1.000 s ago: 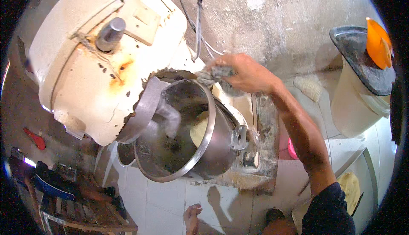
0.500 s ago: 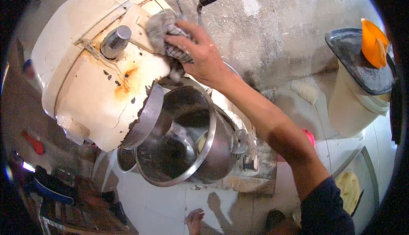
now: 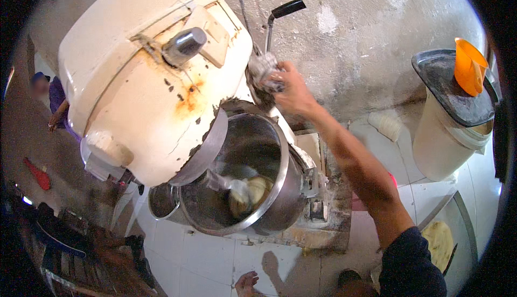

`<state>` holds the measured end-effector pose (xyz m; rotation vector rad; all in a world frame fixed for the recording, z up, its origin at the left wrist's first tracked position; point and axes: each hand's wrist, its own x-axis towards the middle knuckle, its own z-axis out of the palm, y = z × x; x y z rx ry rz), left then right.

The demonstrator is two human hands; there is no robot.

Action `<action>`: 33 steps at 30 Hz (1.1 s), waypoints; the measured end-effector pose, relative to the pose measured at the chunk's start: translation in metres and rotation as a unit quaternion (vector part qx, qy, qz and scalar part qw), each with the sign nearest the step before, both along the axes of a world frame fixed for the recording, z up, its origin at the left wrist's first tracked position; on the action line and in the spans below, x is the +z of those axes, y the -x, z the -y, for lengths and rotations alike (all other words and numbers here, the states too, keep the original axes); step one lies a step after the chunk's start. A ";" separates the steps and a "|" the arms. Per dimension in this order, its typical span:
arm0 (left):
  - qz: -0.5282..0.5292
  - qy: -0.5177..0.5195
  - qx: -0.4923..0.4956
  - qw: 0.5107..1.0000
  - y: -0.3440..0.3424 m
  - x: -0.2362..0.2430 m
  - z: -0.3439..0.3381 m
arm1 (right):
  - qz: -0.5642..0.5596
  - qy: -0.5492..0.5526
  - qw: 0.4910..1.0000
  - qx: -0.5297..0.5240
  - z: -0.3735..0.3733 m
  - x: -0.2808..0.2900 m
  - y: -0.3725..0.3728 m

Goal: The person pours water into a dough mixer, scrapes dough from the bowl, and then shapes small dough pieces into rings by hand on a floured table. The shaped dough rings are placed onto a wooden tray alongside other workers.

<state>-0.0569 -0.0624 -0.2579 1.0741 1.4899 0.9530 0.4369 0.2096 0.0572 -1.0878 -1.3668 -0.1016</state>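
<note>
The right hand (image 3: 291,90), closed around a grey rag (image 3: 262,73), is now pressing it against the cream dough mixer's (image 3: 145,76) side above the steel bowl (image 3: 253,178), having risen from the bowl rim, while the left hand (image 3: 246,284) is hanging open below the bowl.

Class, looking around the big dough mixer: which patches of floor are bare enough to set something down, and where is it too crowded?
Free: white tiled floor below the steel bowl, and tiles between mixer base and cream bin. Crowded: left of the mixer, among dark clutter.
</note>
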 end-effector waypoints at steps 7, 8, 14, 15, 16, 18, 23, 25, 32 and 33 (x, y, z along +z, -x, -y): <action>-0.003 -0.119 -0.108 0.987 -0.037 0.017 0.000 | -0.149 -0.149 0.976 0.050 0.038 0.035 0.050; -0.027 -0.080 -0.089 0.992 -0.043 0.020 0.003 | -0.116 -0.118 0.983 0.083 0.045 0.035 0.048; -0.156 0.030 -0.054 0.986 -0.061 0.017 -0.005 | -0.261 0.034 0.956 0.132 0.061 0.038 0.040; -0.082 0.036 -0.040 0.995 -0.060 0.013 -0.007 | -0.171 -0.101 0.975 0.103 0.062 0.037 0.046; -0.011 0.049 -0.025 0.998 -0.058 0.011 -0.006 | -0.079 -0.183 0.972 0.127 0.063 0.035 0.052; 0.016 0.044 -0.004 0.999 -0.054 0.009 -0.003 | 0.016 -0.249 0.960 0.124 0.060 0.021 0.059; -0.063 0.006 -0.038 0.997 -0.048 0.012 0.014 | 0.031 -0.001 0.979 0.202 0.047 -0.019 0.022; -0.102 -0.020 -0.040 0.994 -0.054 0.016 0.015 | 0.037 0.068 0.966 0.248 0.073 -0.029 0.016; -0.111 0.023 -0.029 0.993 -0.097 0.060 -0.005 | -0.015 -0.026 0.967 0.252 0.166 -0.031 0.043; -0.085 -0.013 -0.035 0.996 -0.105 0.073 -0.008 | -0.086 0.057 0.982 0.160 0.161 -0.029 0.046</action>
